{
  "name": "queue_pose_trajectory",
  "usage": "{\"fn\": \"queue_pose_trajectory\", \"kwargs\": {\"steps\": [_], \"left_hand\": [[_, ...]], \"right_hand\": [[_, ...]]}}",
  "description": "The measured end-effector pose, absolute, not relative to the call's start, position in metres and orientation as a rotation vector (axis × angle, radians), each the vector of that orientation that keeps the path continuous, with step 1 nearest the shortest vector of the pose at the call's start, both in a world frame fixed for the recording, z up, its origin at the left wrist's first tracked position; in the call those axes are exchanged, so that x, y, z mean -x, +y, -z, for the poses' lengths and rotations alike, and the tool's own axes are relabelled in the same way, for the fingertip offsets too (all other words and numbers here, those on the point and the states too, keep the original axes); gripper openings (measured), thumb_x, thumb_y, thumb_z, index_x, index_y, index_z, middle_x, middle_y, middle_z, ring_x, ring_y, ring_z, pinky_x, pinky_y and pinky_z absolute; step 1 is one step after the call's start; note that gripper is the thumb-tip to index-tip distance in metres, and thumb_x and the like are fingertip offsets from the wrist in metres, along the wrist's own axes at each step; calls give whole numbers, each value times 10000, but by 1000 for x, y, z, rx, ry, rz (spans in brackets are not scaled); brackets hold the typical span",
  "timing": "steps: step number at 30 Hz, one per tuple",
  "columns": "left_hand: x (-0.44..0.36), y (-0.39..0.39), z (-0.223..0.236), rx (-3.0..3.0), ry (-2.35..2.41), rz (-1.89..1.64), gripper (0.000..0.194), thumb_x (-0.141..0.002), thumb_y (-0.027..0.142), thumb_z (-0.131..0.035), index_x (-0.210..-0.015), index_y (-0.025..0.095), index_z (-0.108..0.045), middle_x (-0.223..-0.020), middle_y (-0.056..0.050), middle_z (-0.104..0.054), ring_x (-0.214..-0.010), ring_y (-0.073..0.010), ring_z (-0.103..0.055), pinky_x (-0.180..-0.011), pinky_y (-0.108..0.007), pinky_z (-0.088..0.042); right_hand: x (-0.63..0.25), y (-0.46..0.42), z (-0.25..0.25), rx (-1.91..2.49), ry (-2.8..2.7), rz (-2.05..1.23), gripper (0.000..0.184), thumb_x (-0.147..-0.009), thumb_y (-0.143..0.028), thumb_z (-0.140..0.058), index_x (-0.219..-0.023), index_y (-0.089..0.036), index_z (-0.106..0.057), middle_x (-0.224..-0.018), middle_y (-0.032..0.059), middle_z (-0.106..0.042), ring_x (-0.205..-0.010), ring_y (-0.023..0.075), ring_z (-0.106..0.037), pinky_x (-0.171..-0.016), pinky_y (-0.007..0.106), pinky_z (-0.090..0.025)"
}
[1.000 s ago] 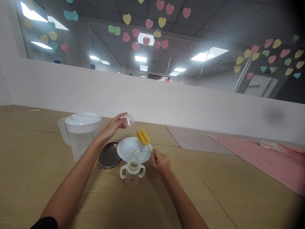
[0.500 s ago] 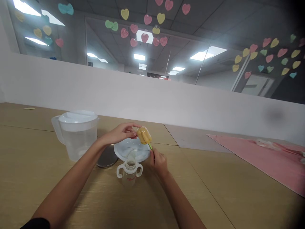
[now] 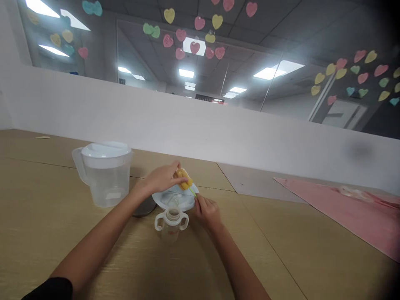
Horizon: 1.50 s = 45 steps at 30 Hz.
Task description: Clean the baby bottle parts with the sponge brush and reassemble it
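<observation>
A bottle brush with a yellow, sponge-like head (image 3: 183, 180) and thin green handle is held up over a white bowl (image 3: 160, 201). My left hand (image 3: 162, 179) has its fingers closed around the yellow head. The green handle is gripped lower down by my right hand (image 3: 208, 211), whose fingers hide its end. Just below the hands, an uncapped baby bottle (image 3: 170, 233) with two white side handles stands upright on the table. A clear, pale teat-like piece (image 3: 175, 200) shows behind the bottle's mouth, in or over the bowl.
A clear pitcher (image 3: 109, 183) with a white lid stands at the left. Between it and the bowl lies a dark round disc (image 3: 144, 207), partly covered by my left forearm. At the right, a pink mat (image 3: 343, 212) bears crumpled clear plastic (image 3: 353, 191). A white wall (image 3: 175, 121) bounds the table's back.
My left fingers, earlier at the side of the brush head, now wrap over it. The head has tilted and shifted slightly left and down. My right hand keeps its hold on the handle.
</observation>
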State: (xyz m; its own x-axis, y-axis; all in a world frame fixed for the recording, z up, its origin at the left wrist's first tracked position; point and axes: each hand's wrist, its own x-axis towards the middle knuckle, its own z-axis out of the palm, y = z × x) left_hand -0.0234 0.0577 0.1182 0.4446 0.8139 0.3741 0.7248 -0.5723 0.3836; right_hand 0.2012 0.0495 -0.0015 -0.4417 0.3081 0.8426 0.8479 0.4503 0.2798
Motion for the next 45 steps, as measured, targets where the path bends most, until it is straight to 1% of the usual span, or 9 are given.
{"fn": "queue_pose_trajectory", "kwargs": {"steps": [7, 12, 15, 20, 27, 31, 33, 37, 45], "left_hand": [[34, 105, -92, -2417, 1513, -818, 456, -818, 484, -490, -1132, 168, -389, -885, -77, -656, -785, -227, -626, -657, -293, -413], [32, 106, -84, -2500, 1788, -478, 440, -833, 374, -502, -1182, 140, -374, -1091, -174, -628, -989, -298, -606, -787, -362, -424], [31, 106, -78, -2513, 1833, -352, 481, -787, 340, -572, -1178, 111, -411, -1093, -223, -621, -1035, -348, -583, -839, -420, -407], [25, 111, -64, -2589, 1749, -158, 509, -683, 332, -694, -1112, 132, -507, -1086, -202, -634, -1061, -338, -566, -900, -421, -383], [21, 113, -54, -2636, 1725, -52, 594, -555, 331, -790, -1065, 130, -563, -1126, -203, -599, -1160, -363, -467, -1002, -520, -258], [18, 112, -53, -2712, 1595, -70, 667, -488, 229, -824, -1105, 203, -570, -1220, -149, -542, -1218, -330, -411, -1038, -535, -201], [17, 111, -53, -2781, 1451, -88, 622, -483, 156, -815, -1061, 248, -605, -1285, -117, -499, -1243, -309, -388, -1034, -495, -239], [14, 109, -54, -2849, 1303, -131, 355, -572, 108, -753, -891, 246, -679, -1364, -81, -441, -1268, -276, -368, -1018, -409, -295], [16, 114, -59, -2851, 1205, -388, 101, -726, 255, -670, -817, 239, -711, -1250, -62, -551, -1206, -240, -433, -1028, -380, -290]], "right_hand": [[-212, 55, 1, 1191, -2031, 1007, 301, -937, -241, -380, -752, -169, -606, -553, 4, -581, -498, 93, -509, -517, 258, -256], [-219, 57, 2, 1340, -1946, 976, 342, -930, -270, -383, -667, -165, -574, -542, 12, -578, -480, 86, -485, -507, 255, -204], [-224, 60, 3, 1397, -1821, 972, 358, -934, -272, -368, -669, -161, -581, -524, 10, -581, -442, 77, -463, -492, 252, -186], [-227, 61, 1, 1360, -1762, 1012, 351, -931, -280, -383, -678, -167, -599, -496, 3, -583, -423, 82, -463, -482, 244, -190], [-223, 58, -3, 1329, -1772, 1011, 352, -931, -277, -378, -689, -162, -606, -496, 7, -583, -424, 83, -468, -484, 242, -202], [-222, 57, -5, 1334, -1779, 1002, 355, -929, -273, -373, -677, -164, -598, -496, 5, -578, -428, 83, -469, -480, 243, -194], [-221, 56, -5, 1345, -1768, 1001, 367, -931, -284, -369, -665, -165, -593, -496, 5, -575, -430, 85, -468, -478, 244, -187], [-221, 56, -6, 1350, -1768, 985, 382, -931, -287, -359, -650, -164, -587, -488, 6, -561, -427, 83, -454, -476, 245, -186], [-219, 54, -8, 1318, -1778, 989, 377, -930, -282, -362, -649, -164, -583, -489, 3, -555, -426, 79, -450, -474, 245, -196]]}}
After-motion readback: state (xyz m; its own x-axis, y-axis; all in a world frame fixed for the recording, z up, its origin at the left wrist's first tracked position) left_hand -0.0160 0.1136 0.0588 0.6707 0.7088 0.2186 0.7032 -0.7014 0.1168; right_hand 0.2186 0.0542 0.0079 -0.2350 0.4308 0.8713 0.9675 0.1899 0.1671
